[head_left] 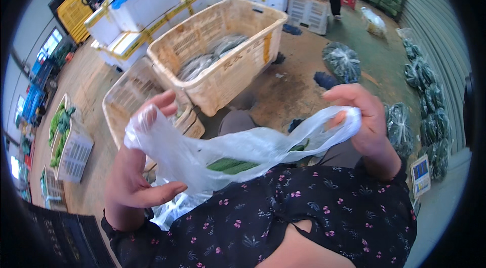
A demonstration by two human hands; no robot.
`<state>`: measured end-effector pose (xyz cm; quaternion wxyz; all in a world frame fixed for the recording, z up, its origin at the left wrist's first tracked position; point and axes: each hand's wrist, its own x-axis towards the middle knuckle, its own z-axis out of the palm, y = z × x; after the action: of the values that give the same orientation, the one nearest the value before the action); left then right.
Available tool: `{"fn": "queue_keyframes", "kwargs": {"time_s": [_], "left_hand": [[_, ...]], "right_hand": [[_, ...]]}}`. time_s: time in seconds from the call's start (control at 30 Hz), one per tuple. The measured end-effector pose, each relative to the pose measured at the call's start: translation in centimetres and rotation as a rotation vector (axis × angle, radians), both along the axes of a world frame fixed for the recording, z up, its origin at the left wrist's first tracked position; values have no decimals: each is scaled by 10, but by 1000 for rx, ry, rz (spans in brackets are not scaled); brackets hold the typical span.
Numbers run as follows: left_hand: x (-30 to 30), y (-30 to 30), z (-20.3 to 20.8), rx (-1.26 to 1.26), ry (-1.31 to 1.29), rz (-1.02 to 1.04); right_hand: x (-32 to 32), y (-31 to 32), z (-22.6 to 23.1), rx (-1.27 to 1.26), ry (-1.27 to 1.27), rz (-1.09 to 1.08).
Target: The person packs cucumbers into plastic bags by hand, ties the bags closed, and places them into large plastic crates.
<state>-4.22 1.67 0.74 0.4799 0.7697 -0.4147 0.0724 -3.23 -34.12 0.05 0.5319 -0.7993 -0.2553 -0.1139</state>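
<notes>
Between left grip (130,174) and right grip (369,124), both splayed: plastic bag (230,147), hooked over each.

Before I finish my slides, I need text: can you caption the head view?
A plastic bag with green vegetables inside spans the left hand and right hand, a large crate beyond.

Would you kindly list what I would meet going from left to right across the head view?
Blue vehicle, white crate holding greens, left hand, clear plastic bag, right hand, white-and-blue panel.
</notes>
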Motion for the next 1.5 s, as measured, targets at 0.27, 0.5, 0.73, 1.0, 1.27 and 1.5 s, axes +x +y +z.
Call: {"fn": "queue_keyframes", "kwargs": {"time_s": [0.27, 0.5, 0.73, 1.0, 1.27, 1.5], "left_hand": [[28, -64, -21, -187, 288, -385], [31, -119, -33, 278, 600, -406], [44, -131, -89, 152, -176, -398], [36, -112, -56, -140, 1078, 91], [37, -105, -57, -187, 973, -28], [40, -96, -72, -201, 645, -224]], "right_hand": [[12, 25, -3, -167, -228, 441], [19, 39, -6, -167, -392, 312], [14, 67, -10, -344, -776, 342], [45, 25, -31, -197, -74, 416], [29, 20, -49, 28, -76, 149], [26, 72, -39, 178, -590, 552]]}}
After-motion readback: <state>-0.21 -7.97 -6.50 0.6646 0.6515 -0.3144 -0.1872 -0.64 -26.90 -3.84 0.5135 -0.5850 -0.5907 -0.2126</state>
